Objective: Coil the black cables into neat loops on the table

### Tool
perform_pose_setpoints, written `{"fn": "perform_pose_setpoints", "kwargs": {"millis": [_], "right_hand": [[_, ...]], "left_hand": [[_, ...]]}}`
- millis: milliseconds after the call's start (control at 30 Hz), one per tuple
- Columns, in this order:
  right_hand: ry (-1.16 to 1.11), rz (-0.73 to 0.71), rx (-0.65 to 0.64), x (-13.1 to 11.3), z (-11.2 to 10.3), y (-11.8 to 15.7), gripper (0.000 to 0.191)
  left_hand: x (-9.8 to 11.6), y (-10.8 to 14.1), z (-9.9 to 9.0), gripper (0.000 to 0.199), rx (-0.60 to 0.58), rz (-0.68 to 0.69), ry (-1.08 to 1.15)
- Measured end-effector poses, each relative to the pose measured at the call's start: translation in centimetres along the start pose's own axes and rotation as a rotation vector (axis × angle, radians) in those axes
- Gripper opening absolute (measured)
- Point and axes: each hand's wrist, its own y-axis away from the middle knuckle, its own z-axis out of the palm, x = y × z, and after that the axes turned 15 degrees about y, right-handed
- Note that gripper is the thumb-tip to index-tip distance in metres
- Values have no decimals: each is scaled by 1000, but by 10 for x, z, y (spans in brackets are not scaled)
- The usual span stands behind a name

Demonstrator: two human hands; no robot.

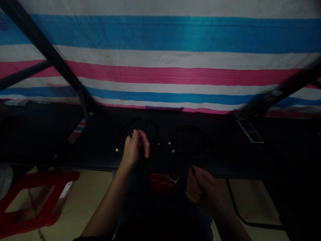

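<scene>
My left hand (135,147) is over the left coil of black cable (157,132), its thumb and forefinger pinched on a thin dark piece, seemingly the cable. A small white connector (117,150) lies left of that hand. The right coil of black cable (190,156) rests on the black table (155,164), with two pale connectors (169,143) at its left side. Near the table's front edge, my right hand (202,187) is closed on a small dark item, too dark to name surely.
A phone (250,131) lies at the table's right. Behind the table hangs a striped sheet (175,60), with dark metal bars (42,43) slanting at both sides. A red stool (45,201) stands on the floor at lower left.
</scene>
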Motion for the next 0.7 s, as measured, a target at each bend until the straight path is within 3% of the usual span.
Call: {"fn": "perform_pose_setpoints", "kwargs": {"millis": [67, 167, 267, 400, 467, 567, 700], "right_hand": [[-8, -47, 105, -12, -15, 8, 50], [74, -99, 283, -17, -38, 16, 56], [179, -116, 425, -8, -57, 21, 60], [299, 9, 492, 10, -75, 28, 62], [398, 181, 393, 16, -81, 35, 65], [580, 455, 95, 23, -86, 51, 67], [720, 612, -181, 35, -78, 64, 68]], "left_hand": [[6, -3, -8, 52, 37, 33, -5], [25, -5, -15, 52, 160, 271, 14], [49, -7, -22, 52, 289, 555, 56], [76, -10, -31, 55, 424, 697, 67], [83, -13, -34, 53, 445, 759, 6], [85, -17, -31, 56, 415, 866, -52], [80, -22, -16, 55, 342, 845, -57]]}}
